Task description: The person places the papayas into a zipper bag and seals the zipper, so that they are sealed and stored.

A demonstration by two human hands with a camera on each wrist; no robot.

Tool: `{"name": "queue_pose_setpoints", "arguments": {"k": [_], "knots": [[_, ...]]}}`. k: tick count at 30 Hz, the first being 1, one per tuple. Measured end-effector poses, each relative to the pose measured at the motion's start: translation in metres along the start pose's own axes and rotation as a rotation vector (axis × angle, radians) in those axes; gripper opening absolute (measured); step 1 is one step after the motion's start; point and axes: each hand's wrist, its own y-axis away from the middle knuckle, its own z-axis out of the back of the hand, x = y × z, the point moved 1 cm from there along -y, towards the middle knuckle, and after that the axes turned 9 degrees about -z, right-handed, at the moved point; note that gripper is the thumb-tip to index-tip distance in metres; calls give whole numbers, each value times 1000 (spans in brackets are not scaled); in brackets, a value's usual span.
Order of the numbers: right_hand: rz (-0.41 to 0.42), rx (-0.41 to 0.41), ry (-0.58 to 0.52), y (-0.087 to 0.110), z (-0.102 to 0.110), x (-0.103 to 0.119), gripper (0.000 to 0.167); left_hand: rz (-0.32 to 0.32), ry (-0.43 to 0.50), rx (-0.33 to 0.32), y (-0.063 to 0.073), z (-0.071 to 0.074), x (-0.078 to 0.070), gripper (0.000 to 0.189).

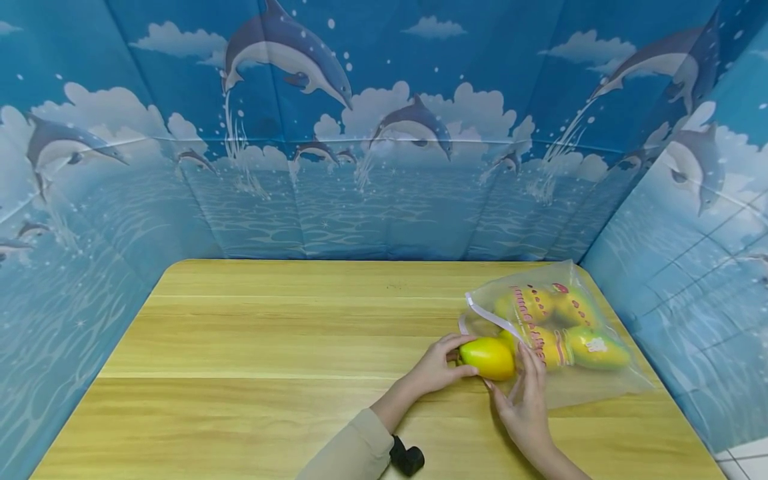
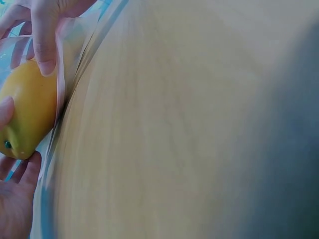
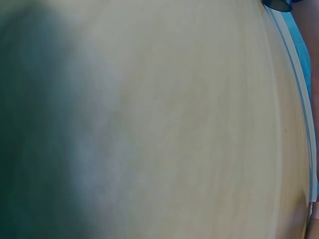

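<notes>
A yellow mango (image 1: 487,357) (image 2: 27,109) lies at the mouth of a clear zip bag (image 1: 594,393) (image 2: 75,45) on the right of the wooden table (image 1: 270,347). My left hand (image 1: 441,365) (image 2: 15,204) grips the mango's left end, thumb on top. My right hand (image 1: 523,393) (image 2: 42,25) is just right of it and pinches the bag's open edge against the fruit. Inside the bag lie several yellow and green mangoes (image 1: 597,348). The right wrist view shows only blurred tabletop (image 3: 199,124).
Blue dolphin-print panels (image 1: 384,167) wall the table on the left, back and right. The bag lies close to the right panel. A black wrist mount (image 1: 408,459) sits on my left sleeve at the bottom edge.
</notes>
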Motion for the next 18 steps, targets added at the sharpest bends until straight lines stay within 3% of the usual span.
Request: {"name": "queue_pose_setpoints", "arguments": {"k": [12, 18], "knots": [[-29, 22, 15, 1, 0, 1, 79, 29, 144, -26, -6, -5, 4, 53], [-60, 36, 8, 2, 1, 0, 79, 61, 156, -40, -8, -9, 7, 52]]}}
